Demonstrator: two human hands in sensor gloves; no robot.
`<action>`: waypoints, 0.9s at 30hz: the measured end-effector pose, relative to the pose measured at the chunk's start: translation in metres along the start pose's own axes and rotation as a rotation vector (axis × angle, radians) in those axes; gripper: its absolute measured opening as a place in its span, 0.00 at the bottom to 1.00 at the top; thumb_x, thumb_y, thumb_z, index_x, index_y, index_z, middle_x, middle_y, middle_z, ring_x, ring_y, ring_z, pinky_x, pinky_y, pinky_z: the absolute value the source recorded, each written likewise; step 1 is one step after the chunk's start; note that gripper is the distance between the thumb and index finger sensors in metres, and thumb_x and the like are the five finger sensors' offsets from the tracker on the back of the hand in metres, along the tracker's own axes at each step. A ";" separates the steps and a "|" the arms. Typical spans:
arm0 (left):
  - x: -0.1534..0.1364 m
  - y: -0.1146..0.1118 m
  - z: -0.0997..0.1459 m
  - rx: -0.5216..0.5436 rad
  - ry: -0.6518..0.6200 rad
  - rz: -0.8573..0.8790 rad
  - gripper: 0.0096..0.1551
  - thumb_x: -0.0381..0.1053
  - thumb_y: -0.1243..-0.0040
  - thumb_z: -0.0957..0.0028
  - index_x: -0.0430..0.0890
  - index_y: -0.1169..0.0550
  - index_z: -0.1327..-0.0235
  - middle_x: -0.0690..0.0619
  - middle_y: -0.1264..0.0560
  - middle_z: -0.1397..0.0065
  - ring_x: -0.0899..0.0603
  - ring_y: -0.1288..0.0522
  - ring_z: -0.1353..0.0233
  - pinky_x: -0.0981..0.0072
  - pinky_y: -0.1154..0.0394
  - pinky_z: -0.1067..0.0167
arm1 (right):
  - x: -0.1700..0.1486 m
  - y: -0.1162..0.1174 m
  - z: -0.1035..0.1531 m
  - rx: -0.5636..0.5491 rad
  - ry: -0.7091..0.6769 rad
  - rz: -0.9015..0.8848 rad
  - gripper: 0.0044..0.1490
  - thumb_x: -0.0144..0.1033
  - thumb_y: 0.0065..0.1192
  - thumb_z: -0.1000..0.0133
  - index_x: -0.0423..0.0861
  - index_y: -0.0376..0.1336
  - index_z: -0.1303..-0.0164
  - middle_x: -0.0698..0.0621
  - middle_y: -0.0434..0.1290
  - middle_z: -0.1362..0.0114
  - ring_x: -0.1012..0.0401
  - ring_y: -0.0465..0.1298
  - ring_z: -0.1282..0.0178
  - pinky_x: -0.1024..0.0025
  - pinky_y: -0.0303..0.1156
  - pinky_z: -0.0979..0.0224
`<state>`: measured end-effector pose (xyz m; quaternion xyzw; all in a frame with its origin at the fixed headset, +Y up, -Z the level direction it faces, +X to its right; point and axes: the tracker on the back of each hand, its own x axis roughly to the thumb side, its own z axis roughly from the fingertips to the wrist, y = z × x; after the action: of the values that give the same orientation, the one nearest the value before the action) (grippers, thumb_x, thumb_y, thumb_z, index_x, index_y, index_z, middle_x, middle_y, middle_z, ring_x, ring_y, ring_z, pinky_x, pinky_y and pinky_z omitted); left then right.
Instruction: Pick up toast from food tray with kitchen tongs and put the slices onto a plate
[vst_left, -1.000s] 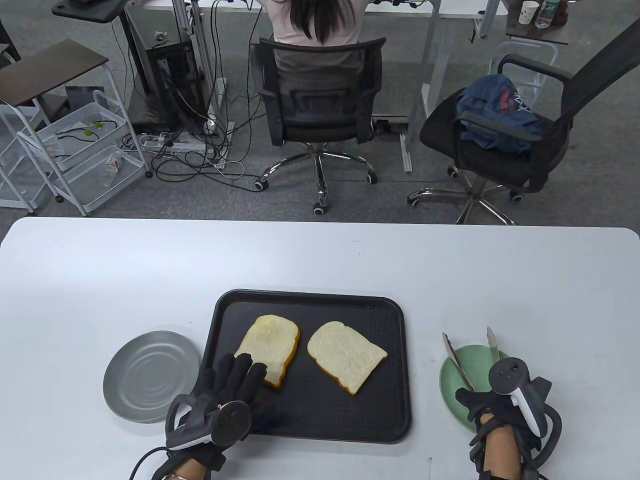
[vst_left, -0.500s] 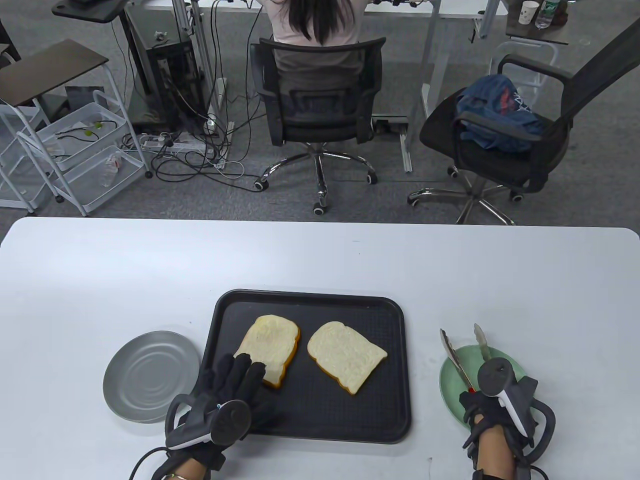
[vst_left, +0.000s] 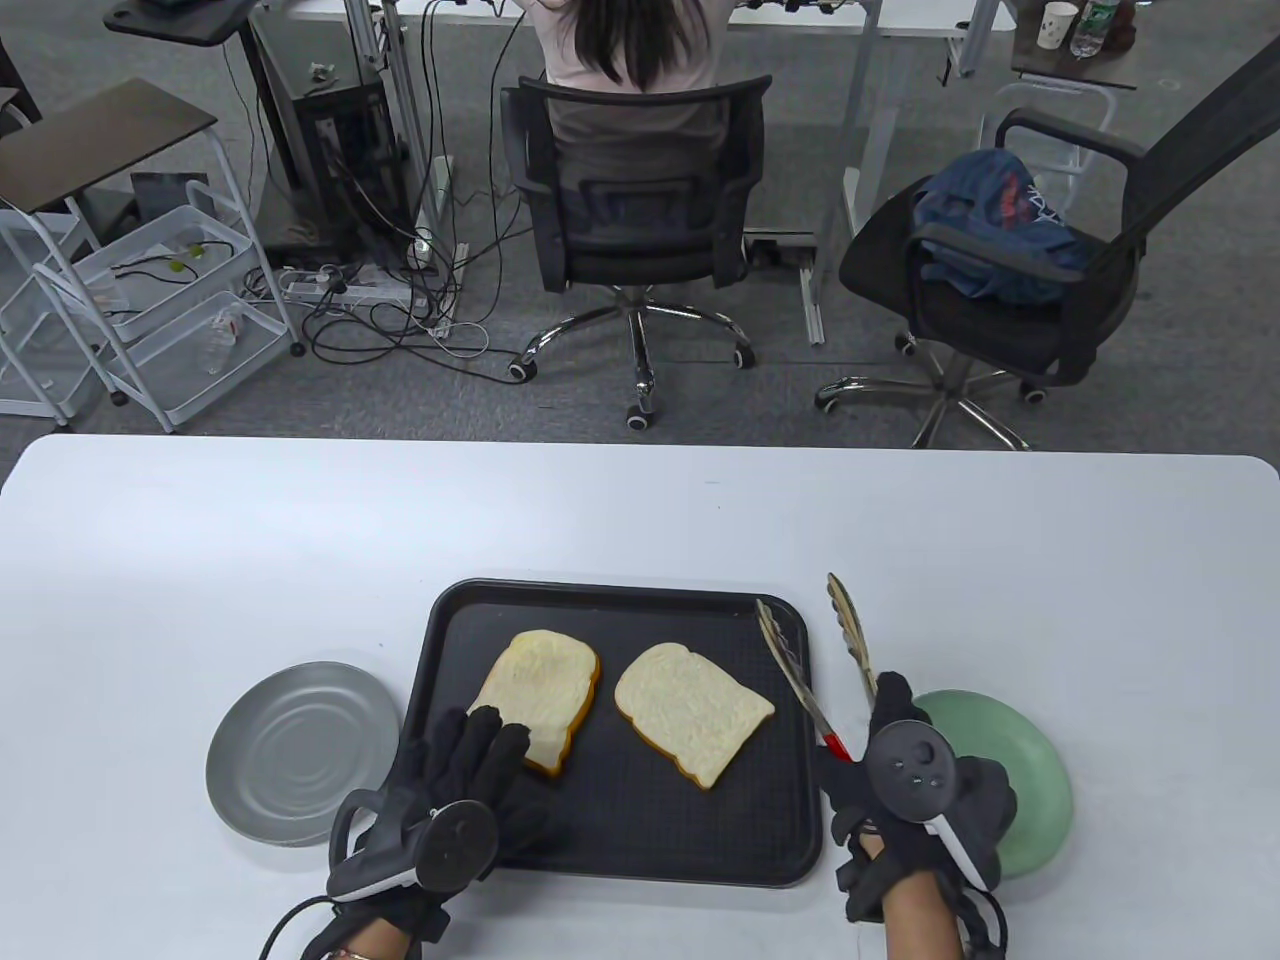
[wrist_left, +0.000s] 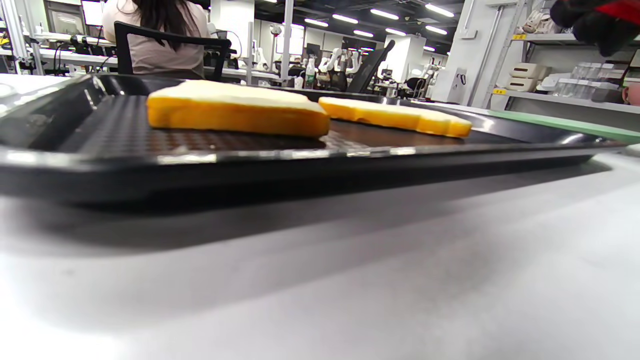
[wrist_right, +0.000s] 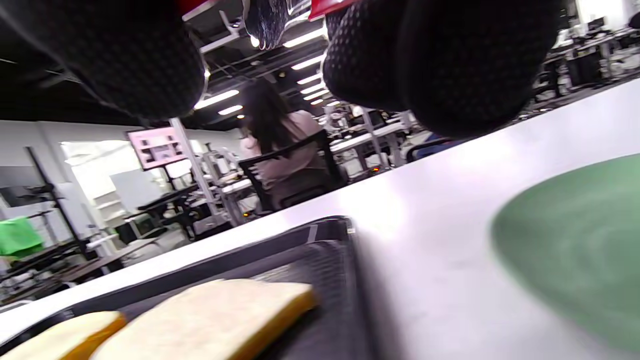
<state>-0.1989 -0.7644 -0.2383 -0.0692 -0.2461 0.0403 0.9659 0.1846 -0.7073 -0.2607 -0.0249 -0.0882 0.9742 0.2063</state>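
Our right hand (vst_left: 905, 790), gripping the tongs (vst_left: 815, 665), has moved left from above the green plate (vst_left: 1030, 790) to the tray's (vst_left: 620, 830) right edge. Both toast slices (vst_left: 690, 722) remain on the tray at lower centre, so picking can begin. Our left hand (vst_left: 450, 800) stays flat, fingers relaxed, on the tray's lower left part.

Tray (vst_left: 620, 860) at table's (vst_left: 640, 520) near centre, two toast slices inside, a plate on either side.

Left slice (vst_left: 535, 690) and right slice (vst_left: 690, 710) side by side on the tray, apart. Left plate (vst_left: 300, 750) just beside the tray's left edge; right plate (vst_left: 1020, 760) near its right edge. Left hand (vst_left: 450, 790) over the tray's near left corner, fingertips at the left slice's near edge. Right hand (vst_left: 900, 790) between tray and right plate, gripping tongs (vst_left: 820, 660) whose tips straddle the tray's far right corner. Beyond the table, two office chairs, a person seated in the left one (vst_left: 640, 200).
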 end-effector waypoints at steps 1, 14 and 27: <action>0.000 0.000 0.000 0.003 0.001 0.001 0.50 0.70 0.72 0.24 0.36 0.54 0.03 0.26 0.57 0.07 0.16 0.56 0.15 0.17 0.49 0.25 | 0.011 0.005 0.002 0.000 -0.034 -0.006 0.68 0.57 0.74 0.65 0.30 0.44 0.30 0.28 0.64 0.38 0.49 0.77 0.56 0.59 0.80 0.58; -0.001 0.002 0.002 0.017 0.007 -0.013 0.50 0.70 0.72 0.24 0.36 0.54 0.03 0.26 0.57 0.07 0.16 0.56 0.15 0.17 0.49 0.25 | 0.045 0.053 0.014 0.006 -0.177 -0.073 0.69 0.57 0.73 0.64 0.29 0.43 0.30 0.28 0.63 0.38 0.51 0.77 0.58 0.62 0.81 0.61; -0.009 0.017 0.004 0.066 0.069 -0.002 0.50 0.70 0.71 0.24 0.37 0.54 0.03 0.26 0.57 0.07 0.16 0.57 0.14 0.17 0.50 0.25 | 0.029 0.061 0.013 0.081 -0.172 -0.115 0.70 0.57 0.73 0.64 0.28 0.42 0.30 0.27 0.62 0.37 0.49 0.76 0.57 0.60 0.80 0.60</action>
<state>-0.2098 -0.7478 -0.2419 -0.0384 -0.2114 0.0450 0.9756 0.1331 -0.7527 -0.2596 0.0720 -0.0673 0.9620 0.2545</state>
